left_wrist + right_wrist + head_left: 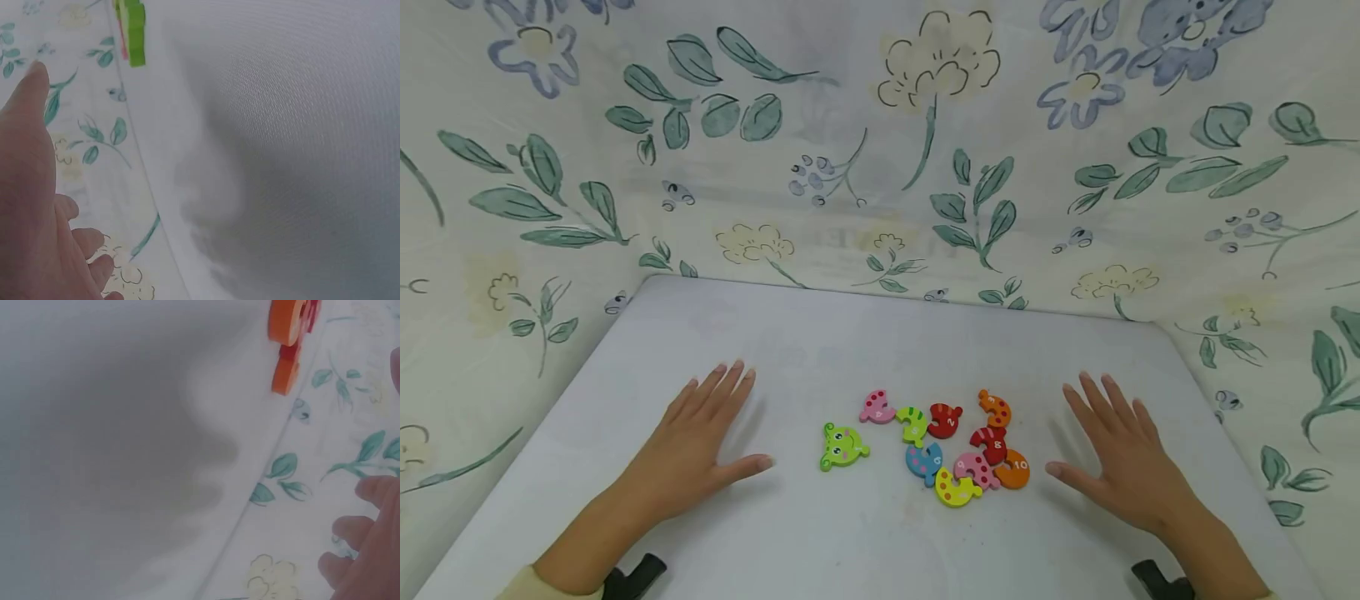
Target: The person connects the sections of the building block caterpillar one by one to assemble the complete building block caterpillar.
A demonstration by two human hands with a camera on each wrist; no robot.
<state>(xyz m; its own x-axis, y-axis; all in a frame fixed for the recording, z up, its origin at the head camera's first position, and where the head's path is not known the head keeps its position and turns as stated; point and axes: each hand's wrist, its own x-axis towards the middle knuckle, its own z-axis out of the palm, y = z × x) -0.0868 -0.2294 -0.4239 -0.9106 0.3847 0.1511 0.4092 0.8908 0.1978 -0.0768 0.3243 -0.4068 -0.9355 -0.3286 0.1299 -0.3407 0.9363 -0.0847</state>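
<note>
My left hand (696, 442) is held over the left half of the white table, fingers straight and thumb stretched out. Closest to it lies a green puzzle piece with a smiling animal face (844, 447). On the other side, my right hand (1123, 467) hovers with its fingers spread and holds nothing. Nearest its thumb is an orange piece marked 10 (1015, 470). Between the hands lie a red piece marked 2 (944, 421), a blue piece (924, 463), a yellow piece (955, 489) and several other curved pieces. Both wrist views show the hands' shadows on the tabletop.
The white tabletop (820, 342) has rounded far corners. Cloth printed with flowers and leaves (842, 167) hangs behind it and along both sides. A black strap part (636, 577) shows by the left wrist, another (1161, 579) by the right.
</note>
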